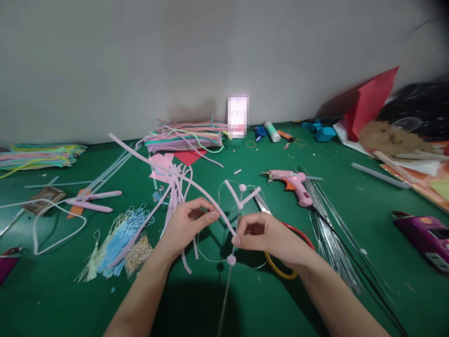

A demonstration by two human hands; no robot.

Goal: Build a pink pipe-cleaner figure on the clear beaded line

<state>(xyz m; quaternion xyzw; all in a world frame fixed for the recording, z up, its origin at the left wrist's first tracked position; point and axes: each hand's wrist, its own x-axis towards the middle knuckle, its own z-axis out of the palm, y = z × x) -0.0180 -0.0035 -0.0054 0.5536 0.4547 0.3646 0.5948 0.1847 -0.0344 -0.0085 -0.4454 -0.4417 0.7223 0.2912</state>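
A long pale-lilac pipe cleaner (202, 188) slants between my two hands, its free end rising to the upper left. My left hand (189, 220) pinches it partway along, between thumb and fingers. At its lower end, my right hand (261, 234) is closed on the tip. Right by my fingertips is a thin, clear round wire frame (219, 189), partly hidden by both hands. Two short lilac pieces form a V (240, 205) on it. A small lilac ball (231, 260) sits at its bottom, above a thin straight rod (226, 295).
Scissors (280, 272) with red and yellow handles lie under my right hand. A pink glue gun (289, 182) with a black cord is to the right, beside silvery rods (331, 238). Blue tassels (122, 241) lie left; bundled pipe cleaners (185, 138) and a lit screen (238, 114) stand behind.
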